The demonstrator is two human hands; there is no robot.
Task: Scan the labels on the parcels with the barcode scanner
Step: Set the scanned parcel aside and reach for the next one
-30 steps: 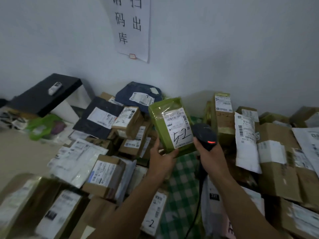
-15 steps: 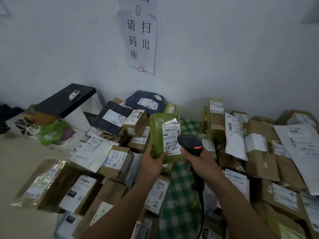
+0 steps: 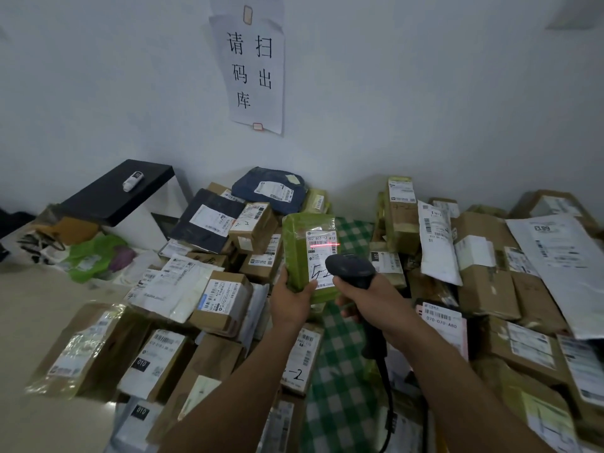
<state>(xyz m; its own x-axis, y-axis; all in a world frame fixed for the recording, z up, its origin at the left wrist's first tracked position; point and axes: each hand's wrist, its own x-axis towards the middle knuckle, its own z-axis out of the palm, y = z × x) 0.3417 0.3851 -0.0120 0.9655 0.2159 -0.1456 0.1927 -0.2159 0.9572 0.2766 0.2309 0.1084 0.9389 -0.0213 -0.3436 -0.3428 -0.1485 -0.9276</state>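
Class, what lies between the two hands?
The lower end of the green parcel, with its white label, between left hand and right hand; head view shows it.

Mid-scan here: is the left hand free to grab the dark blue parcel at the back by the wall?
Probably not yet: the left hand grips the green parcel. The dark blue parcel lies uncovered on top of the pile beyond it, so with the hand emptied the way looks open.

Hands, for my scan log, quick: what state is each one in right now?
Left hand: closed, holding the green parcel.
Right hand: closed, holding the scanner, whose red line falls on the label.
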